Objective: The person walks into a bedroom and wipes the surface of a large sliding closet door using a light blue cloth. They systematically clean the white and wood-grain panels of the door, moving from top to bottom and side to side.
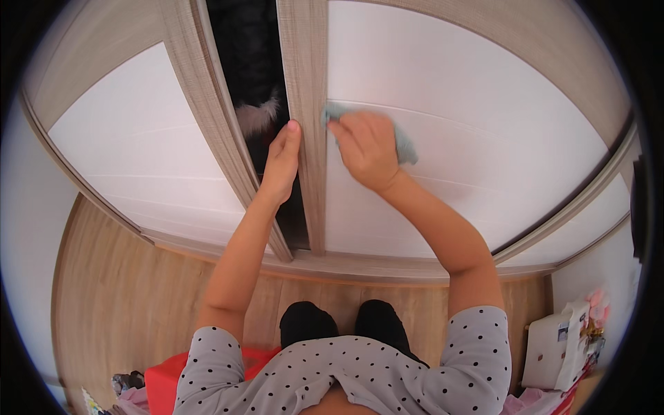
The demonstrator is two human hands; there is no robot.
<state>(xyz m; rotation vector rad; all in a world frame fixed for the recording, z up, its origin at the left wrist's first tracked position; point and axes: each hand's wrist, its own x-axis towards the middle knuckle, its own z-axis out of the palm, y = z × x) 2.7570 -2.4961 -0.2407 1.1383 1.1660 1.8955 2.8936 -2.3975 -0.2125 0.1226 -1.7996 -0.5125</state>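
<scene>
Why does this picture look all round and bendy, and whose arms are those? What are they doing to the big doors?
The camera sits on a person's head and looks down, so you see that person's own two arms coming up from the bottom. Its lens is very wide, which bends straight edges into curves.

The big white panels with wood-coloured frames are sliding wardrobe doors. There is a dark gap between them, where something furry shows.

The left hand rests on the edge of the door frame. The right hand presses a light blue cloth against the white panel.

Below is a wooden floor. You can see the person's dotted grey top, something red at lower left, and a white box-like thing at lower right.
</scene>
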